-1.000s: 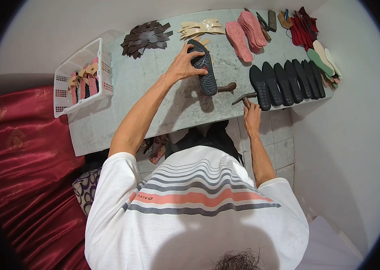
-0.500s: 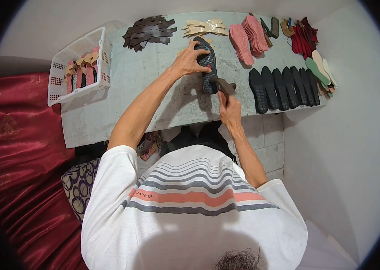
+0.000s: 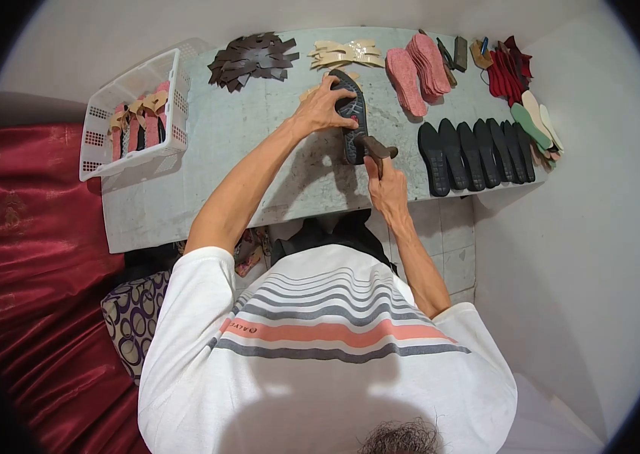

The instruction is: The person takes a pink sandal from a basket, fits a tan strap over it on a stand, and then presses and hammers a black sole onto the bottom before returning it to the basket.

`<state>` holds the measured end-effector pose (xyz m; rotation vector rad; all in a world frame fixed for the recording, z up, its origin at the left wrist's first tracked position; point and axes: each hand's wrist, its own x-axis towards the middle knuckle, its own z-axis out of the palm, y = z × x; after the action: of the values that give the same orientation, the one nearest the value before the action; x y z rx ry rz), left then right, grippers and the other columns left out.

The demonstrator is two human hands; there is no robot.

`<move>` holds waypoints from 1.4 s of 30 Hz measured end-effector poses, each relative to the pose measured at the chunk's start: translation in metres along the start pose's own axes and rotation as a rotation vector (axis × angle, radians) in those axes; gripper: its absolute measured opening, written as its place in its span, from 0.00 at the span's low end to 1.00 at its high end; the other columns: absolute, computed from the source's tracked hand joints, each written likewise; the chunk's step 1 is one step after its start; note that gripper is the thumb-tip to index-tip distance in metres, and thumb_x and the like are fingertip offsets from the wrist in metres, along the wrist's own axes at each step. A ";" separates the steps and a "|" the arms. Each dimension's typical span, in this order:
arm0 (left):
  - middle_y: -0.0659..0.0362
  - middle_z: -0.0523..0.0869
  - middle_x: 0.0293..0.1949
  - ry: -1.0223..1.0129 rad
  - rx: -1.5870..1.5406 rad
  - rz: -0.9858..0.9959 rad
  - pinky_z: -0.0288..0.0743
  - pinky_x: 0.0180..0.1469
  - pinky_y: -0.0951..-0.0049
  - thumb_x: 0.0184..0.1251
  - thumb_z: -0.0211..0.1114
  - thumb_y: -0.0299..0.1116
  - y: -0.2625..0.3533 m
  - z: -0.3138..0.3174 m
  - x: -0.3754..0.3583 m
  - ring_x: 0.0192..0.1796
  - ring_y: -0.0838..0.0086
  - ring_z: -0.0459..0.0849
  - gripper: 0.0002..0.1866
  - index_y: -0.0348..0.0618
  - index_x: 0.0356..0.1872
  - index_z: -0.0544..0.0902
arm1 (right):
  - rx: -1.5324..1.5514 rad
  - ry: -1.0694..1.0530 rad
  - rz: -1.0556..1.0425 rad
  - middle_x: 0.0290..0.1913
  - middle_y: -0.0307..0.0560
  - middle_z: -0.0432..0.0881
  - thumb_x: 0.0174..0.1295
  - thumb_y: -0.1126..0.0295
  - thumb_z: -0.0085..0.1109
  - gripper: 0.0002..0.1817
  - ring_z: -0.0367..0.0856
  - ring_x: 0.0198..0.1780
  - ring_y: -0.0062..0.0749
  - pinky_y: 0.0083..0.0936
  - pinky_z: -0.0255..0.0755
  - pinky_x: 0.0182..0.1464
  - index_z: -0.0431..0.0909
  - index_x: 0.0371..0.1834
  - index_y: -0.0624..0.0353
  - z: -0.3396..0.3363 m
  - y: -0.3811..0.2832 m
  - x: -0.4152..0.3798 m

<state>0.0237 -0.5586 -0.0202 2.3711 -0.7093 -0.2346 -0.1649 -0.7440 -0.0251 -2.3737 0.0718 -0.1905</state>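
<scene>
A person sits at a gray table (image 3: pixel 206 197) and looks down at a black sole (image 3: pixel 350 113). The sole lies flat near the middle of the table, with its bumpy side up.

The left hand (image 3: pixel 321 107) is spread over the top part of the sole. Its fingers press down and curl around the edge, so the sole stays put. The right hand (image 3: pixel 385 181) is closed tight around the handle of a hammer (image 3: pixel 375 147). The hammer head sits right at the lower end of the sole, touching it or just above it. I cannot tell which.

To me this looks like the pounding step: one hand pins the sole and the other hits it. I think a next hit should land flat on the sole and stay clear of the left fingers, which are close by. The holding hand needs to press hard so the sole does not slide.

To the right is a row of black soles (image 3: pixel 475 151), side by side. Behind them are pink insoles (image 3: pixel 418 64), red pieces (image 3: pixel 505 68) and a few green and cream ones. At the far edge lie brown straps (image 3: pixel 252 59) and tan straps (image 3: pixel 342 51). A white basket (image 3: pixel 176 113) on the left holds finished sandals. A red cloth (image 3: pixel 24 265) covers something beside the table.
</scene>
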 end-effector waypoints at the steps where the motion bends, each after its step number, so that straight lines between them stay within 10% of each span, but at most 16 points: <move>1: 0.42 0.67 0.75 0.004 -0.002 0.011 0.72 0.75 0.50 0.43 0.86 0.59 0.000 -0.002 0.001 0.75 0.41 0.72 0.44 0.54 0.65 0.86 | 0.005 0.008 -0.007 0.28 0.68 0.84 0.79 0.55 0.58 0.18 0.85 0.34 0.70 0.54 0.73 0.33 0.77 0.53 0.61 0.001 -0.001 0.003; 34: 0.39 0.64 0.79 0.191 -0.011 0.109 0.75 0.74 0.51 0.47 0.82 0.57 -0.014 0.018 -0.009 0.75 0.43 0.74 0.44 0.55 0.70 0.84 | -0.011 -0.127 0.132 0.31 0.67 0.86 0.80 0.49 0.55 0.22 0.85 0.36 0.72 0.54 0.75 0.36 0.78 0.61 0.55 -0.024 -0.014 0.076; 42: 0.41 0.64 0.80 0.139 0.052 0.100 0.74 0.75 0.53 0.47 0.84 0.60 -0.018 0.014 -0.004 0.77 0.43 0.71 0.46 0.54 0.70 0.84 | 0.162 0.101 0.091 0.26 0.66 0.80 0.80 0.53 0.57 0.21 0.80 0.27 0.66 0.48 0.68 0.31 0.82 0.49 0.65 0.000 0.012 0.021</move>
<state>0.0231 -0.5524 -0.0425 2.3659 -0.7730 -0.0080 -0.1442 -0.7545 -0.0308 -2.1933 0.2042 -0.2633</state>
